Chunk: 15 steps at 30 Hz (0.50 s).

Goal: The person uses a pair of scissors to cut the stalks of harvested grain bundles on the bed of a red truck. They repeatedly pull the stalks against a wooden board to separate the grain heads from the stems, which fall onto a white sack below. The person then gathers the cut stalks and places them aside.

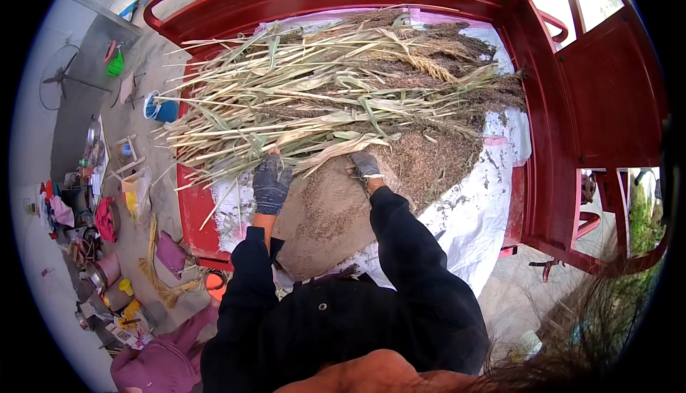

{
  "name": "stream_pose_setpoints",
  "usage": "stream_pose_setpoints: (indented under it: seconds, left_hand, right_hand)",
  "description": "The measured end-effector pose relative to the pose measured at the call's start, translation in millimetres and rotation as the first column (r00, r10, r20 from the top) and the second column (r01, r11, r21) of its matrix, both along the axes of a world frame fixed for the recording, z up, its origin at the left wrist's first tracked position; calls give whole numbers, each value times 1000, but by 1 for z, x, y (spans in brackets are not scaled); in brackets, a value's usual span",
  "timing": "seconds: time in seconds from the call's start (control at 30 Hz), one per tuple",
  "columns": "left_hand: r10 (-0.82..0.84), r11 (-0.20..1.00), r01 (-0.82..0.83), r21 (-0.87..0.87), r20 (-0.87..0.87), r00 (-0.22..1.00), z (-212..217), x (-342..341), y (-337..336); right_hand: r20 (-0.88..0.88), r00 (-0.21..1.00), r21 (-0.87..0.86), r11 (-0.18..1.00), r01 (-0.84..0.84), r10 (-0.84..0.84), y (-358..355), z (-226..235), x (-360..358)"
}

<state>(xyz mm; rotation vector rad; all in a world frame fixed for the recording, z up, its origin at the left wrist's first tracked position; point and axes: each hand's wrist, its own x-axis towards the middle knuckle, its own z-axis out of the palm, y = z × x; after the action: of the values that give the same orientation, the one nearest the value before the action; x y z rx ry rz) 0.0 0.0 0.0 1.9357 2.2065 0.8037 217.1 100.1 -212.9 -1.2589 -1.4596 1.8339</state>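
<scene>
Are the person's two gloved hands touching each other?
Apart. The head view shows a plain gap between the left hand and the right hand, with dry stalks and a brown, grainy heap showing there.

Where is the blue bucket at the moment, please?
In the head view, the blue bucket is on the floor at the left, beside the red cart bed, close to the left-hand ends of the dry stalks.
</scene>
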Motion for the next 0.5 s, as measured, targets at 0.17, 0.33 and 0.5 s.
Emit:
stream_pose_setpoints:
  seconds: [0.17, 0.33, 0.5]
  left_hand:
    - [1, 1000, 0, -1, 104, 995, -23, 25, -87]
    - [-29, 973, 23, -230, -21, 999, -32, 21, -145]
    - [146, 939, -92, -332, 141, 979, -12, 46, -153]
  right_hand:
    - [82, 993, -206, 973, 105, -89, -31, 22, 36]
    - [179, 952, -89, 960, 266, -247, -76, 60, 94]
    - [683, 698, 280, 960, 19, -213, -129, 65, 165]
